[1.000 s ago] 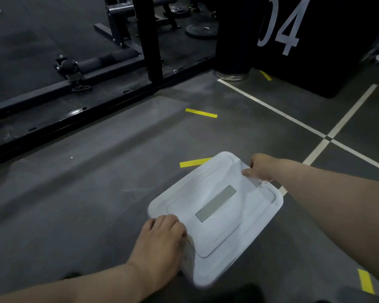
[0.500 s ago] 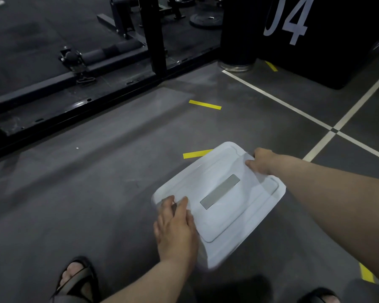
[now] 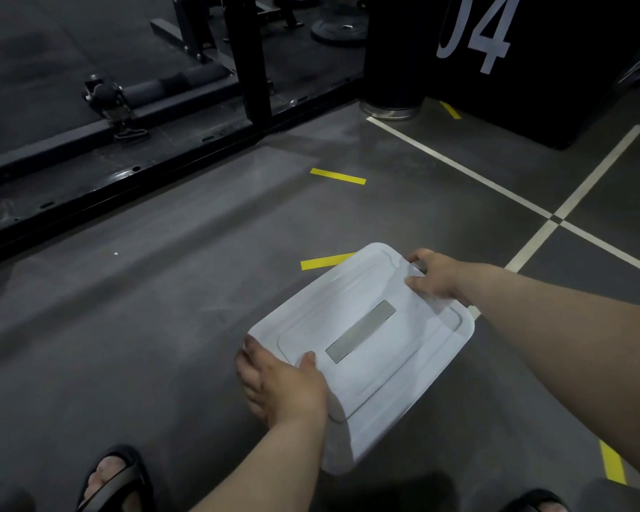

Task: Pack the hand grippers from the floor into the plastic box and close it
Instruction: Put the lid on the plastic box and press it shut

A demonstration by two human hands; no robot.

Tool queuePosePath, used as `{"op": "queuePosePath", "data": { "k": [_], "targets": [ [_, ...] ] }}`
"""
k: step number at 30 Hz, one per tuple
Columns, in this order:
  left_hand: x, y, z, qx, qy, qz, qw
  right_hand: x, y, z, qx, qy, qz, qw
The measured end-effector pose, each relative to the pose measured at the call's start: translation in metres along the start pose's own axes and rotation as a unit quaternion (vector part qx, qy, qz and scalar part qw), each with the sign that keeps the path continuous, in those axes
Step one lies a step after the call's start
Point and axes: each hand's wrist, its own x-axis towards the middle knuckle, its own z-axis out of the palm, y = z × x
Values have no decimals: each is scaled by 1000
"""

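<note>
White rectangular plastic box (image 3: 403, 364), lidded, ran lengthwise from lower left to upper right; your left hand (image 3: 285, 389) and right hand (image 3: 436, 277) clasped its opposite ends.

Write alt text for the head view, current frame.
The left hand and right hand grip opposite ends of a white plastic box, lid on, over a grey gym floor with white lines and yellow tape. A black rack stands behind.
</note>
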Motion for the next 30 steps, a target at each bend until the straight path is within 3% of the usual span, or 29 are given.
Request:
{"op": "queuePosePath", "data": {
  "k": [2, 4, 6, 10, 15, 24, 30],
  "targets": [
    [-1, 0, 2, 118, -16, 121, 985, 1, -1, 0, 1, 6, -4, 1000],
    [0, -5, 7, 234, -61, 317, 917, 1, -3, 0, -3, 10, -9, 1000],
    [3, -9, 10, 312, -120, 402, 852, 1, -4, 1, 2, 10, -13, 1000],
    [4, -10, 10, 385, -156, 393, 820, 0, -4, -1, 1, 6, -3, 1000],
    [8, -4, 7, 380, -180, 376, 825, 4, -5, -3, -49, 9, 43, 998],
    [8, -2, 6, 380, -180, 364, 831, 6, 15, 6, 149, 43, 42, 987],
    [2, 24, 15, 412, -196, 378, 806, 7, 15, 11, 111, 81, 10, 990]
  ]
}}
